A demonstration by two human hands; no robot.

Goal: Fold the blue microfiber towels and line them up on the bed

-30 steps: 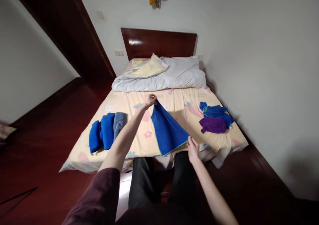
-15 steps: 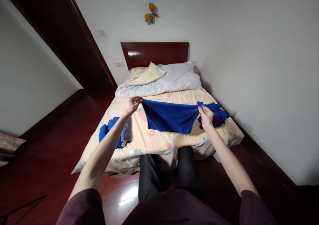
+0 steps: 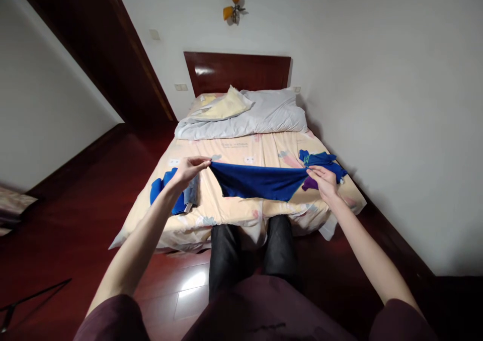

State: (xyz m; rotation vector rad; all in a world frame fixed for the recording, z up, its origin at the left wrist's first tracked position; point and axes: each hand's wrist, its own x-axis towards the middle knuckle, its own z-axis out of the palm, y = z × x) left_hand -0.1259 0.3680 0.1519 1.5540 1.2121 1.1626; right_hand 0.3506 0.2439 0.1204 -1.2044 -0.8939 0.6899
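A blue cloth [image 3: 258, 181] is stretched between my two hands above the bed, its lower edge hanging toward the bedsheet. My left hand [image 3: 191, 169] pinches its upper left corner, and my right hand [image 3: 324, 181] pinches the upper right one. Beyond my right hand lie crumpled blue cloths [image 3: 322, 163] with green edging, and a purple cloth [image 3: 310, 183] is partly hidden behind the fingers. Close to my left forearm rest rolled or folded blue cloths [image 3: 156, 189] and a grey-blue folded cloth [image 3: 190, 192].
The bed has a patterned cream sheet [image 3: 234, 152]. At its far end a white quilt [image 3: 271, 112] and a pale yellow cloth [image 3: 228, 104] lie before the dark wooden headboard [image 3: 241, 72]. My knees are at the near edge. A wall [image 3: 396, 104] stands on the right.
My hands have moved farther apart, pulling the blue cloth's upper edge wider and tauter. That edge now sits lower in view, and the cloth looks shallower. The camera view has tilted slightly down.
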